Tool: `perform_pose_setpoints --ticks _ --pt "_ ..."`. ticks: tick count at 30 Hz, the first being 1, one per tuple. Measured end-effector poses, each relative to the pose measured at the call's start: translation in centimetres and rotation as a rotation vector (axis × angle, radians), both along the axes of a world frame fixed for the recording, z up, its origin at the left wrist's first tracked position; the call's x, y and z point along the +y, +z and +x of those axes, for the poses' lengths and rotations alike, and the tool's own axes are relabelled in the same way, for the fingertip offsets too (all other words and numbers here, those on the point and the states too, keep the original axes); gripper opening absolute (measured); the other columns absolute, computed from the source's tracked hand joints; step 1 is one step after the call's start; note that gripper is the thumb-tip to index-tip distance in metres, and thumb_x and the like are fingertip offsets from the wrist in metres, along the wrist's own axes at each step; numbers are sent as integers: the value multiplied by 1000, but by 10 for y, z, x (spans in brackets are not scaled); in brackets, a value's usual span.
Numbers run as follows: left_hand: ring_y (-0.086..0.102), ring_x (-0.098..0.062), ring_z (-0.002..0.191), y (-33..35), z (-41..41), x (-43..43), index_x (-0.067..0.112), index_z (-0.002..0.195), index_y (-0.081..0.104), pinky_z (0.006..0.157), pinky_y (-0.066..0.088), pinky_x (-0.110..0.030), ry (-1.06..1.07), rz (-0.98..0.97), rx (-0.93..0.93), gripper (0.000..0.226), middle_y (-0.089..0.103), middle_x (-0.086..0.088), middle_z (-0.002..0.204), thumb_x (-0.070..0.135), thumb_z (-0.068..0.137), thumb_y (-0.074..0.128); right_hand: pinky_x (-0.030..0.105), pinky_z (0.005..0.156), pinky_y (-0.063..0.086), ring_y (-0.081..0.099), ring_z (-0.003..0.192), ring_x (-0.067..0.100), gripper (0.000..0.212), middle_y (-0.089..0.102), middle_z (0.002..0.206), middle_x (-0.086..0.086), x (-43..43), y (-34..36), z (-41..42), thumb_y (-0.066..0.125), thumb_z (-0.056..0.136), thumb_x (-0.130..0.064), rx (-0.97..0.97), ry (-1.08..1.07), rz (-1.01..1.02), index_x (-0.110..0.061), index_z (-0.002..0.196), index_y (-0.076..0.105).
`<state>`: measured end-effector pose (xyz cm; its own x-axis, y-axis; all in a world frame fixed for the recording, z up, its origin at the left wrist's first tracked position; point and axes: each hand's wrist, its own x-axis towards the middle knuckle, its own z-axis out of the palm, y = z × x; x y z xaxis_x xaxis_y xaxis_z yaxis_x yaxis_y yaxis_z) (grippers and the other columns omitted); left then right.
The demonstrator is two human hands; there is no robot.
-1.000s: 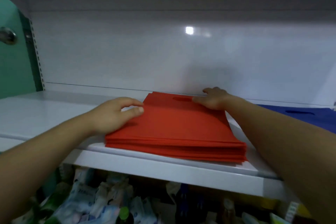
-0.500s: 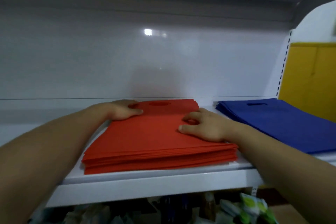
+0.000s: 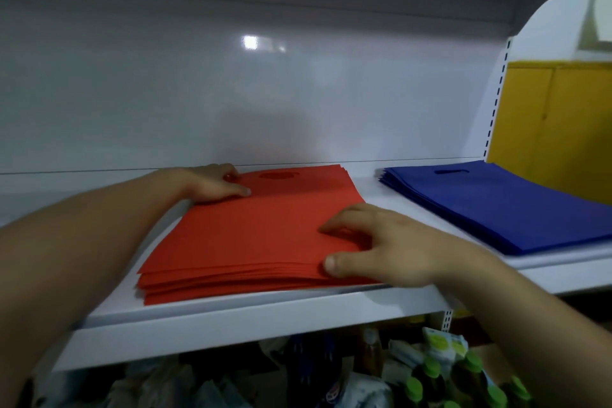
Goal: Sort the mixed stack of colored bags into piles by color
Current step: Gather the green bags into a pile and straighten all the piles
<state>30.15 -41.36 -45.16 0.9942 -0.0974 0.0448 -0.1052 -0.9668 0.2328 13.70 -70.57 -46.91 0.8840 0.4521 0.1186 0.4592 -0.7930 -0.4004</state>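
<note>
A white shelf (image 3: 231,325) runs across the view, backed by a glossy pale panel (image 3: 231,93) that catches a spot of light. On the shelf, left of centre, lies the pile of red bags (image 3: 258,235), flat and slightly fanned at its near edge, its near-left corner close to the shelf's front lip. To its right, set apart by a strip of bare shelf, lies the pile of blue bags (image 3: 496,202), also flat, angled toward the right edge. Behind the blue pile stands a yellow panel (image 3: 556,122). The right hand (image 3: 381,242) sits at the red pile's near-right corner, fingers bent with their tips pressed on the top bag and the thumb set against the pile's front edge, pinching the corner. The left hand (image 3: 212,184) is at the far-left corner, thumb laid across the top bag and fingers curled at the back edge. Below the shelf, blurred green-capped bottles (image 3: 430,371) stand among packets. Each pile shows a handle slot near its far edge, red (image 3: 278,175) and blue (image 3: 452,171).
</note>
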Motion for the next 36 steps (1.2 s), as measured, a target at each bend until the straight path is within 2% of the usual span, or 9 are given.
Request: perform_pose_setpoints --ticks 6,10,13,18,22,25,28,33,36 --pt "55 -19 97 -9 13 -6 19 106 55 79 42 -30 43 -182 -157 41 60 -5 113 55 87 54 22 98 40 49 110 0 99 51 120 -22 -5 -15 -5 31 51 -93 -280 -48 -2 -37 128 56" --pt "52 -20 113 -10 16 -3 17 127 51 87 37 -27 54 -320 -201 50 53 -8 131 45 87 60 19 102 35 41 119 -1 113 42 128 -23 -13 -24 -20 12 46 -102 -376 -96 -43 -40 133 48" --pt "45 -22 127 -10 17 -5 17 137 47 96 33 -26 52 -367 -200 57 46 -7 142 44 89 59 22 108 32 32 127 -3 110 34 135 -24 -15 -31 -22 -3 53 -97 -370 -85 -56 -42 138 41" --pt "46 -20 125 -12 20 -6 18 133 53 95 33 -25 45 -434 -172 52 49 -5 139 43 88 60 22 102 37 39 118 -7 79 42 126 -27 -19 -34 -18 17 75 -80 -379 -42 0 -39 134 48" --pt "45 -19 127 -13 22 -6 19 134 52 101 31 -26 42 -436 -132 50 47 -3 142 45 92 54 22 105 36 36 123 -5 94 38 132 -26 -20 -36 -19 8 67 -91 -387 -37 -41 -40 138 43" --pt "55 -18 110 -13 23 -6 20 124 59 91 39 -27 54 -477 -133 43 56 -4 130 47 92 52 21 106 34 33 124 -6 96 36 133 -27 -20 -37 -21 7 64 -91 -379 -42 -11 -42 138 43" --pt "58 -17 98 -14 24 -2 19 116 63 84 43 -29 94 -549 -185 39 61 -4 117 46 88 59 14 110 20 23 134 -4 99 25 145 -22 -20 -34 -23 12 56 -93 -330 -70 -32 -47 141 36" --pt "60 -25 96 -13 23 1 12 106 63 88 49 -35 182 -595 -238 40 62 -9 109 47 86 61 10 108 19 28 131 -5 86 29 142 -24 -20 -34 -21 16 66 -86 -305 -63 -49 -48 140 38" --pt "59 -21 95 -14 23 -2 15 109 63 83 46 -31 154 -631 -224 34 61 -5 107 41 87 62 14 111 14 15 139 -3 104 11 153 -21 -20 -33 -23 5 50 -98 -291 -110 -82 -54 141 27"
